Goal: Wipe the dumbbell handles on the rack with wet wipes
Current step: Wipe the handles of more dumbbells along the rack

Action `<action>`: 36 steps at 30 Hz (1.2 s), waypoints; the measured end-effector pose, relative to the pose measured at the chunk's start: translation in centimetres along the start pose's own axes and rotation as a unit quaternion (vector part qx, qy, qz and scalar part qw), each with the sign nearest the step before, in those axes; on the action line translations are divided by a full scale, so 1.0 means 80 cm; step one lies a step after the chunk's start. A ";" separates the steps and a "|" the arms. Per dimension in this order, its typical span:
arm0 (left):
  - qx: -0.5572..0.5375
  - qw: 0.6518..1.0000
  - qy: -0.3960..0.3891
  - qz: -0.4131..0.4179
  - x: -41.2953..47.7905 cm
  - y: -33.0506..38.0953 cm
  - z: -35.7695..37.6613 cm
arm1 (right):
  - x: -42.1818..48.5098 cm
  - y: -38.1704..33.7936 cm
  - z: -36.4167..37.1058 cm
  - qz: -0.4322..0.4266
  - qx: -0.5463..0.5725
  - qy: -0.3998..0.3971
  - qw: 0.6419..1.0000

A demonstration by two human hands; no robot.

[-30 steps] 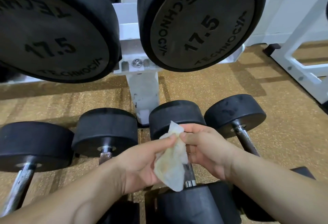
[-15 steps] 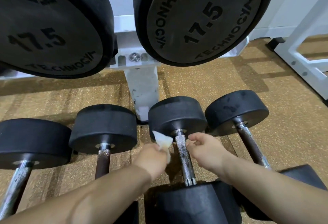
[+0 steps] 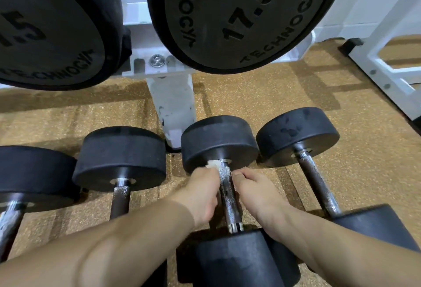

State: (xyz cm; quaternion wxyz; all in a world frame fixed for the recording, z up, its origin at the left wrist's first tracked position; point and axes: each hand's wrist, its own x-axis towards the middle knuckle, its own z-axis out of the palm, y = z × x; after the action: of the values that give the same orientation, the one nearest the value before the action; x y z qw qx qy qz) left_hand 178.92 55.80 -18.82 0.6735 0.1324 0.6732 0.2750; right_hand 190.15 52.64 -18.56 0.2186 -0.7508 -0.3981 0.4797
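Note:
The dumbbell handle (image 3: 227, 193) being wiped is a knurled steel bar with dark patches, joining a far black head (image 3: 219, 141) and a near black head (image 3: 237, 261). My left hand (image 3: 200, 193) grips a bunched white wet wipe (image 3: 213, 164) against the handle's left side, close to the far head; only a corner of the wipe shows above my knuckles. My right hand (image 3: 257, 193) lies against the handle's right side, thumb on top and fingertips curled under the bar. Whether the wipe passes under the bar is hidden.
Three more dumbbells lie alongside on the speckled tan floor: one to the right (image 3: 316, 184), two to the left (image 3: 120, 154) (image 3: 32, 173). Two big 17.5 dumbbells (image 3: 239, 13) (image 3: 45, 27) hang overhead on the white rack post (image 3: 172, 109). A white frame (image 3: 387, 63) stands at right.
A second ago both hands held the opened wipe above the handle. The left hand bunched it and brought it down to the bar's far end, and the right hand closed on the bar's other side.

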 end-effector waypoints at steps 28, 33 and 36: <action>0.293 0.949 -0.087 0.082 -0.062 -0.018 -0.010 | -0.005 -0.010 -0.008 0.106 0.094 -0.080 0.987; 0.273 0.954 -0.017 0.119 -0.041 0.003 -0.006 | -0.013 -0.019 -0.009 0.111 0.102 -0.100 0.984; 0.311 0.942 -0.063 0.109 -0.057 -0.024 -0.016 | -0.014 -0.014 -0.011 0.104 0.102 -0.109 0.983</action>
State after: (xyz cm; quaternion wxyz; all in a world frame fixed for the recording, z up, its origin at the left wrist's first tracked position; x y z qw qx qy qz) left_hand 178.26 51.48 -16.15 0.6059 0.4244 0.6631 0.1148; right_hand 190.27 52.46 -16.77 0.1984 -0.7052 -0.2882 0.6167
